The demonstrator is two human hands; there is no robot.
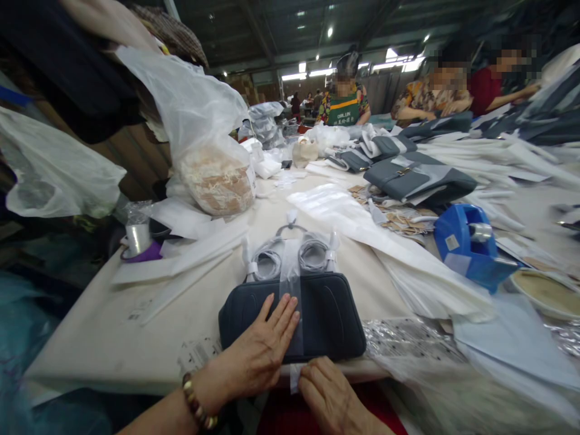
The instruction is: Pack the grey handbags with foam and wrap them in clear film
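Note:
A dark blue handbag lies at the table's front edge. Its two handles, in pale wrapping, stand in loops behind it. A translucent white strip runs over the middle of the bag from back to front. My left hand lies flat on the bag and the strip, fingers stretched out. Just below the bag's front edge, my right hand is closed, its fingers pinching the white end of the strip. Its palm side is hidden.
A blue tape dispenser stands at right, beside a round tub. White sheets spread across the table. A bagged bundle stands at back left. Wrapped dark bags lie farther back, where several people work.

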